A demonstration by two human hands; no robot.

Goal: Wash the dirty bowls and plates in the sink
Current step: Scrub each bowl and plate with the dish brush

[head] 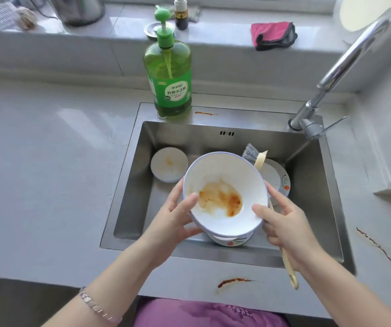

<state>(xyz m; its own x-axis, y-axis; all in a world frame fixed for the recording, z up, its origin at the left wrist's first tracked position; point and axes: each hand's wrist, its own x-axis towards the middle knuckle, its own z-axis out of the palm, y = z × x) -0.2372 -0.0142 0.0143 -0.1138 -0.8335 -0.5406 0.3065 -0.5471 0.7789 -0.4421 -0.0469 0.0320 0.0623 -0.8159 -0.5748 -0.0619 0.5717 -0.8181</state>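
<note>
Head view: stained bowl (pixel 225 185) between hands (pixel 174 217) (pixel 285 224)

bright daylight from the windowsill (pixel 213 31) side, glare on countertop (pixel 71 119), wide-angle bending at edges.

From where I stand, the middle of the sink (pixel 128 185) is blocked by the bowl (pixel 225 192), gripped between the left hand (pixel 178 215) and the right hand (pixel 284 223). At the sink's back left sits a small bowl (pixel 169 164), and at its back right a plate (pixel 277 178) with a brush (pixel 251 154) across it. A soap bottle (pixel 169 74) stands on the back rim, and the tap (pixel 331 74) rises from the back right corner. Bare floor shows along the sink's left and right walls.
</note>
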